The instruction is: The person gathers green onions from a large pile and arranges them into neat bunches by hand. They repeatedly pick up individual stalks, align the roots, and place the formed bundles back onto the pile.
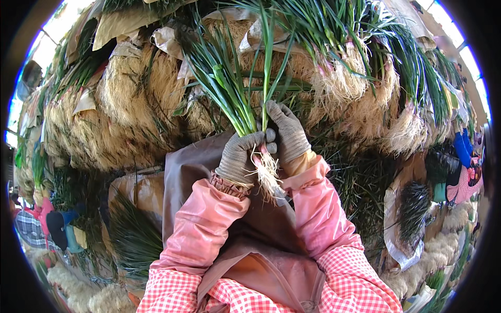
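Both my hands wear grey knitted gloves and meet above a brown apron (191, 164). My left hand (240, 154) is closed around a small bunch of green-leaved plants (238, 113), whose pinkish stems and pale roots (268, 176) hang below the fingers. Just to the right, my right hand (287, 131) pinches one upright green stalk (266, 78) between thumb and forefinger, beside the bunch. The stalk's lower end meets the bunch near my left fingertips. Leaves of both fan upward, away from me.
Ahead lie heaped bundles with tan roots (129, 90), partly under paper sheets. Whiter-rooted plants (340, 74) lie on top at the right. Dark leaves (356, 187) lie beside the apron, with a leaf bundle (135, 234) at left. Other people (465, 180) sit at both sides.
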The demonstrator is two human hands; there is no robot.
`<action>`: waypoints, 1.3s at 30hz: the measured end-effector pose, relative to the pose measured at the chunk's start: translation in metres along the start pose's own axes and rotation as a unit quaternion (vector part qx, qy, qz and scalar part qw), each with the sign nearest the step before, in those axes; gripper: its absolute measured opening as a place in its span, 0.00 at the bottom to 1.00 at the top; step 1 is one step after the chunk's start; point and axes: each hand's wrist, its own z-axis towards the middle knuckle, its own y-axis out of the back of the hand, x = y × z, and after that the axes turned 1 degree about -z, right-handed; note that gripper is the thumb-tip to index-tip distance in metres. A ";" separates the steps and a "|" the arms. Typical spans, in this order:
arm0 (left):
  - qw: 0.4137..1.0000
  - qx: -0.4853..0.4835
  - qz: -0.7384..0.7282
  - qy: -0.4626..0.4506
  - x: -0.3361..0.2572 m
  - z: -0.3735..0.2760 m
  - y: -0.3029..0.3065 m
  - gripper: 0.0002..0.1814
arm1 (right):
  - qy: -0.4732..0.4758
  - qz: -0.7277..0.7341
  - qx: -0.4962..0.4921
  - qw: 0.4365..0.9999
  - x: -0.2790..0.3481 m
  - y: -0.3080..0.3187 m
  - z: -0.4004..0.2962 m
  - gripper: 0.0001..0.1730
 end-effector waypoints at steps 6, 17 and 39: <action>0.977 -0.126 0.128 -0.115 0.007 0.004 -0.007 0.07 | 0.224 0.008 -0.164 0.961 0.016 0.016 0.016 0.07; 0.963 -0.136 0.175 -0.152 0.005 -0.002 -0.005 0.10 | 0.124 -0.163 -0.063 0.977 -0.005 -0.005 0.004 0.04; 0.953 -0.104 0.188 -0.214 0.017 0.001 0.017 0.15 | 0.349 -0.571 -0.109 0.735 -0.005 0.051 -0.005 0.28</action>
